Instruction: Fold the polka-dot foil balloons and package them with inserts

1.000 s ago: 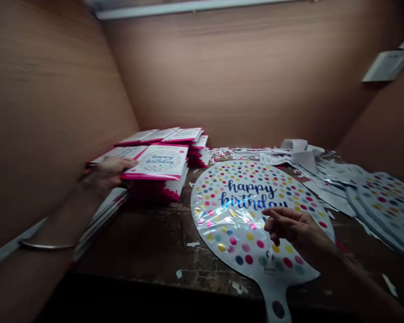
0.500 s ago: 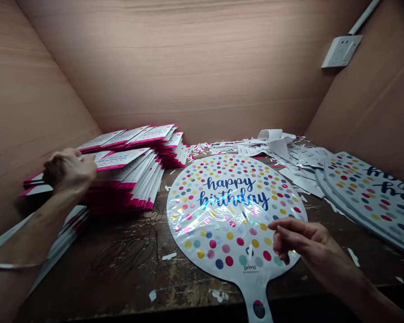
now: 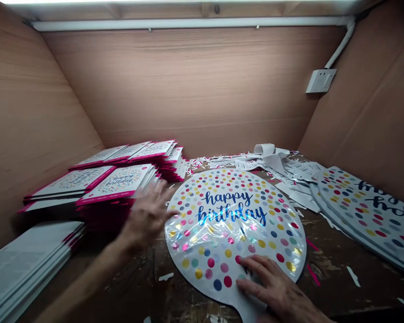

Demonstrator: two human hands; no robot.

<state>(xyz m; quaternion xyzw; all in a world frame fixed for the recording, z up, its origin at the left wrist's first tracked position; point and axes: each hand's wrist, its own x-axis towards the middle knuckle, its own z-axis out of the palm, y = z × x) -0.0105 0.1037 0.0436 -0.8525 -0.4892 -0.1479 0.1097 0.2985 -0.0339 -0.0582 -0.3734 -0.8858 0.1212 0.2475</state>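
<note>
Fingers [image 3: 254, 264] of the right hand [image 3: 279, 291] lie spread flat, holding nothing, on the lower part of a round white foil balloon [image 3: 229, 229] with coloured dots and blue "happy birthday" lettering, mid-surface near the front edge; the blurred left hand [image 3: 148, 217] hovers open and empty just beside its left rim, near magenta-edged white card packs [image 3: 119, 184] stacked toward the back left corner of the dark scarred wooden surface [image 3: 326, 269]

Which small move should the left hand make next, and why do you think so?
I think the left hand should probably come down onto the left side of the balloon to hold it flat. The right hand presses only the lower part, near the neck, while the left hand is open just beside the rim and the shiny surface looks wrinkled.
</note>
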